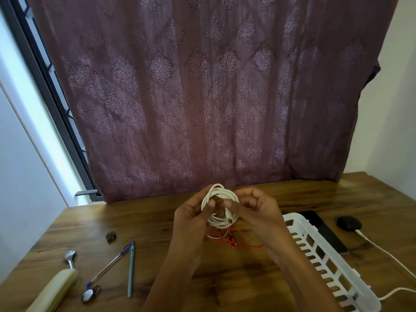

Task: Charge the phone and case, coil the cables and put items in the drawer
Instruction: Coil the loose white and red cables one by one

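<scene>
A white cable (219,197), wound into a coil of several loops, is held above the wooden table (247,273). My left hand (191,218) grips the coil's left side, thumb pressed on the loops. My right hand (256,210) pinches the cable's free end at the coil's right side. Under the coil a red cable (238,240) lies loose on the table. A black phone (322,230) lies behind the white slotted basket (315,251). A black case (349,222) sits at the far right with a white charging cable (387,255) plugged into it.
At the left lie a cream-handled metal tool (56,287), two pens (119,264), a small round keyring (90,293) and a small dark lump (111,236). A purple patterned curtain (202,97) hangs behind the table's far edge.
</scene>
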Available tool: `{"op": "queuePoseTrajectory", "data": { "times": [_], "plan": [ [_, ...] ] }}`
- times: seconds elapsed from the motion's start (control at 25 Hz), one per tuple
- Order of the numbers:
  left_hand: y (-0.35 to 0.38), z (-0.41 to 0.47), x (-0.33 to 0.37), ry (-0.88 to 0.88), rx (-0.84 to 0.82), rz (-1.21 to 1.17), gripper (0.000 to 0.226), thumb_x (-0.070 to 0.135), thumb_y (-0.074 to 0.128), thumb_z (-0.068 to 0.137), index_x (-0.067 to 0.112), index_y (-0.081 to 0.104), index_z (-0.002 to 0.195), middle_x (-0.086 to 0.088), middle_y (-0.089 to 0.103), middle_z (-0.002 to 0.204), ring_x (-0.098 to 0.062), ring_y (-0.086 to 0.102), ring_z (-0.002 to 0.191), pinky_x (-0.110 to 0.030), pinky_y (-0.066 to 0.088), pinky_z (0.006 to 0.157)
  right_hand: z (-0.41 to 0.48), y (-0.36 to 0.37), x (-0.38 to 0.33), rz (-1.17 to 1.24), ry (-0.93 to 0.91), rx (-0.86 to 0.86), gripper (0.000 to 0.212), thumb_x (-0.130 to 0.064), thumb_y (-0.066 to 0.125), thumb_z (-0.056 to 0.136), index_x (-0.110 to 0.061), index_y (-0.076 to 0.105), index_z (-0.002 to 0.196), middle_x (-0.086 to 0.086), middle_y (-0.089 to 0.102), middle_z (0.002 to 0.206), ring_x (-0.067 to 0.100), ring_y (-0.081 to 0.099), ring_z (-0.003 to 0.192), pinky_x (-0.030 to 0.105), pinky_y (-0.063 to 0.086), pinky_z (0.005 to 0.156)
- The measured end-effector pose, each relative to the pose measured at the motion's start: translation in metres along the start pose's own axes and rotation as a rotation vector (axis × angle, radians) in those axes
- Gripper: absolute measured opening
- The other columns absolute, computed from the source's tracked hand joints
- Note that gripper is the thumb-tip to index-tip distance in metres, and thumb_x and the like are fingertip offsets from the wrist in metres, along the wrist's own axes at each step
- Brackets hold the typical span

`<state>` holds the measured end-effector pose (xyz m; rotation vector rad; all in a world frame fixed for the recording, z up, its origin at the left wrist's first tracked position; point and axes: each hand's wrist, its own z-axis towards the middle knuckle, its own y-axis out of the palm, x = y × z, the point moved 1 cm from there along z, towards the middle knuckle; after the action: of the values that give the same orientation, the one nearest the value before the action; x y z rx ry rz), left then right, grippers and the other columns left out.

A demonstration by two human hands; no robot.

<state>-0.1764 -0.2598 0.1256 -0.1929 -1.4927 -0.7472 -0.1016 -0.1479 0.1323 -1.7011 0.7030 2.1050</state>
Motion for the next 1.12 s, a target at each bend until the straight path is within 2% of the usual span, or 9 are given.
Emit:
{"op": "queuePoseTrajectory", "data": {
  "times": [0.08,0.2,0.32,0.4,0.6,0.76,0.92,1.04,1.12],
  "plan": [
    [0.001,0.001,0.001,0.018,0.047,-0.023,0.025,0.001,0.053,0.085,0.014,0.068,0.101,-0.010,0.074,0.096,-0.021,0.069,0.089,-0.035,0.055,0.080,0.001,0.000,0.003,-0.073,-0.070,0.023,0.039,-0.027,0.075,0.066,-0.015,0.062,0.100,-0.003,0.073,0.078,0.011,0.070,0.078,0.019,0.054,0.065],
    [0.001,0.003,0.005,0.032,0.143,-0.054,0.024,0.001,0.053,0.087,0.013,0.067,0.103,-0.012,0.073,0.094,-0.027,0.068,0.091,-0.040,0.055,0.082,-0.005,0.000,0.004,-0.457,-0.366,0.103,0.024,-0.038,0.066,0.080,-0.034,0.060,0.103,-0.018,0.067,0.098,-0.001,0.061,0.095,0.012,0.049,0.076],
    [0.001,0.003,0.007,0.050,0.195,-0.045,0.026,0.005,0.055,0.088,0.011,0.066,0.110,-0.014,0.073,0.095,-0.037,0.065,0.097,-0.052,0.051,0.089,-0.011,0.003,0.007,-0.755,-0.725,0.110,0.026,-0.030,0.055,0.085,-0.028,0.061,0.110,-0.014,0.055,0.105,0.003,0.056,0.096,0.011,0.048,0.076],
    [0.002,0.002,0.007,0.079,0.208,-0.021,0.027,0.006,0.056,0.088,0.012,0.065,0.112,-0.014,0.073,0.096,-0.038,0.065,0.099,-0.056,0.049,0.091,-0.013,0.006,0.010,-0.768,-0.739,0.106,0.029,-0.030,0.058,0.080,-0.024,0.063,0.108,-0.011,0.056,0.099,0.002,0.057,0.088,0.010,0.048,0.071],
    [0.004,-0.001,0.005,0.059,0.188,-0.029,0.029,0.006,0.053,0.089,0.010,0.062,0.116,-0.013,0.071,0.103,-0.030,0.066,0.101,-0.051,0.048,0.094,-0.005,0.005,0.016,-0.726,-0.767,0.236,0.011,-0.019,0.065,0.080,-0.013,0.071,0.088,-0.003,0.069,0.083,0.004,0.060,0.077,0.008,0.049,0.066],
    [0.001,0.001,0.007,0.036,0.222,-0.122,0.031,0.005,0.052,0.089,0.007,0.061,0.118,-0.012,0.072,0.101,-0.026,0.069,0.094,-0.043,0.055,0.084,-0.010,0.000,0.015,-0.523,-0.646,0.265,0.011,-0.011,0.071,0.078,-0.020,0.073,0.084,-0.009,0.070,0.080,0.003,0.064,0.074,0.016,0.053,0.063],
    [0.005,0.001,0.005,-0.037,0.272,-0.333,0.034,0.001,0.054,0.083,0.001,0.059,0.117,-0.016,0.068,0.102,-0.024,0.067,0.089,-0.035,0.056,0.074,-0.014,0.006,0.024,-0.215,-0.280,0.287,0.027,-0.007,0.075,0.073,-0.034,0.071,0.067,-0.005,0.072,0.070,0.011,0.067,0.067,0.027,0.055,0.063],
    [0.006,0.001,-0.001,-0.088,0.303,-0.387,0.030,0.000,0.049,0.089,-0.001,0.058,0.117,-0.017,0.067,0.102,-0.024,0.065,0.090,-0.031,0.058,0.070,-0.014,0.008,0.029,0.018,0.019,0.288,0.015,-0.005,0.072,0.074,-0.020,0.073,0.072,0.000,0.074,0.075,0.017,0.069,0.078,0.028,0.057,0.070],
    [0.006,-0.002,-0.004,-0.098,0.310,-0.377,0.031,-0.001,0.050,0.087,-0.001,0.059,0.117,-0.018,0.067,0.104,-0.026,0.065,0.095,-0.032,0.058,0.072,-0.014,0.007,0.029,0.265,0.172,0.191,0.009,-0.002,0.065,0.079,0.001,0.067,0.087,0.011,0.073,0.086,0.023,0.069,0.083,0.032,0.058,0.071]
  ]
}}
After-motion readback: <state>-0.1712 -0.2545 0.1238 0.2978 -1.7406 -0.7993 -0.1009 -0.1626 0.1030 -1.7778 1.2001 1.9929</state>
